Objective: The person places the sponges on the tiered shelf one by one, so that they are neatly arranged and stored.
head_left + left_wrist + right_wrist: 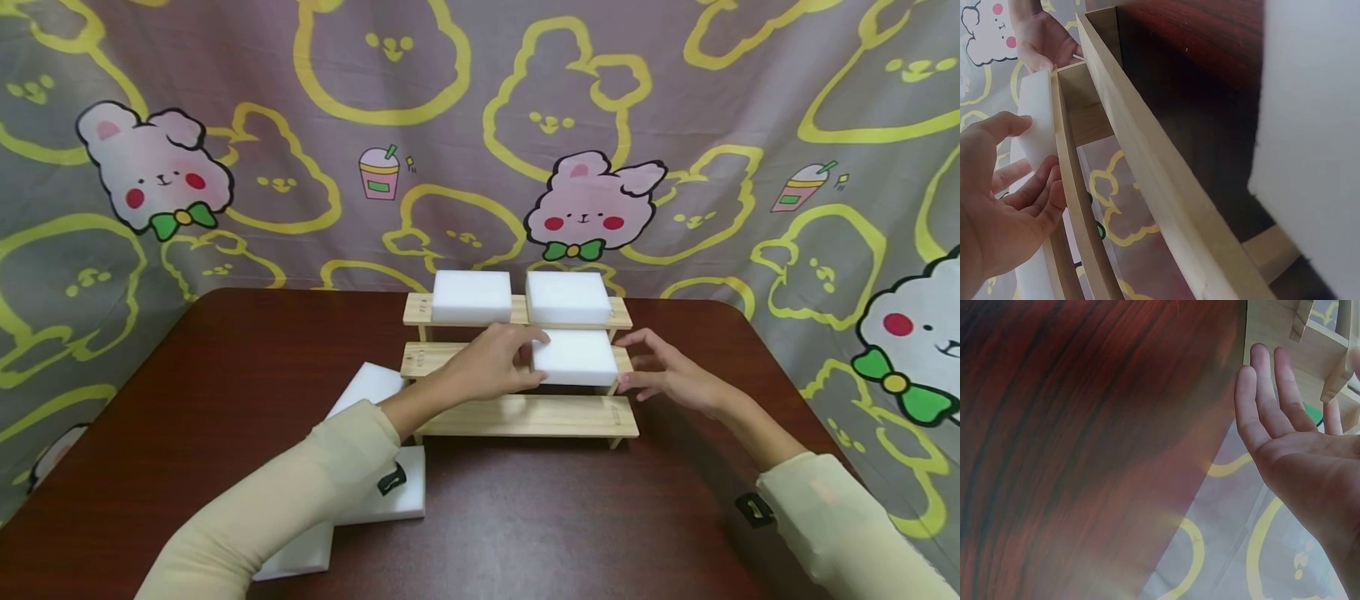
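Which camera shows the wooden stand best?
The head view: it shows all three tiers of the wooden stand, though the left hand and white blocks cover parts. The left wrist view shows it close up but cropped; the right wrist view catches only part, at upper right.

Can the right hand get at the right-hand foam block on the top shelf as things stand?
Probably yes: the right hand is at the right end of the middle shelf, and the head view shows nothing between it and that foam block.
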Tool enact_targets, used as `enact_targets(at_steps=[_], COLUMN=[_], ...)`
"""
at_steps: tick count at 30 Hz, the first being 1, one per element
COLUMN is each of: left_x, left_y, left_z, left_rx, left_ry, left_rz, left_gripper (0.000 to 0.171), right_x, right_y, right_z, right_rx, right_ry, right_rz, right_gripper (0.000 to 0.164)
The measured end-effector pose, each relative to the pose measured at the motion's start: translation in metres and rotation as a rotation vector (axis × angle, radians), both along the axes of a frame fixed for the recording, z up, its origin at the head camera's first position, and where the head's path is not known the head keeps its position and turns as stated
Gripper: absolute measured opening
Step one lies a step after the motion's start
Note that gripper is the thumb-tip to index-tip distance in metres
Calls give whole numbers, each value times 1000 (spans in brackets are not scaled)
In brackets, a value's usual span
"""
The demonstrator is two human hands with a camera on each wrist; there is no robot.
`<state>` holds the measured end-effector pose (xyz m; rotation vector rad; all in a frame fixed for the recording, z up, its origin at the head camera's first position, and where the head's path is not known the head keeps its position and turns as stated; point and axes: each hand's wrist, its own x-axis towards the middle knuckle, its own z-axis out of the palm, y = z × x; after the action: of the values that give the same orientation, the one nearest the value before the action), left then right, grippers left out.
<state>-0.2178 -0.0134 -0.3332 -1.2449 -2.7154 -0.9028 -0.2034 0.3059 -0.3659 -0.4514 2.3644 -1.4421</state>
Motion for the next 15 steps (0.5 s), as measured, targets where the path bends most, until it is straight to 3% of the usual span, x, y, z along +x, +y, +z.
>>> enact_targets(at_steps=[15], left_x=[-2], left_y=[3], left_z=[-2], left_rx=[3], left_ry=[-12], left_rz=[15], left_gripper=[43], right_x=[1], right_y=[0], right_z=[1], right_rx=[-8], right_ry=[-2], right_rz=[-6], right_gripper=[57])
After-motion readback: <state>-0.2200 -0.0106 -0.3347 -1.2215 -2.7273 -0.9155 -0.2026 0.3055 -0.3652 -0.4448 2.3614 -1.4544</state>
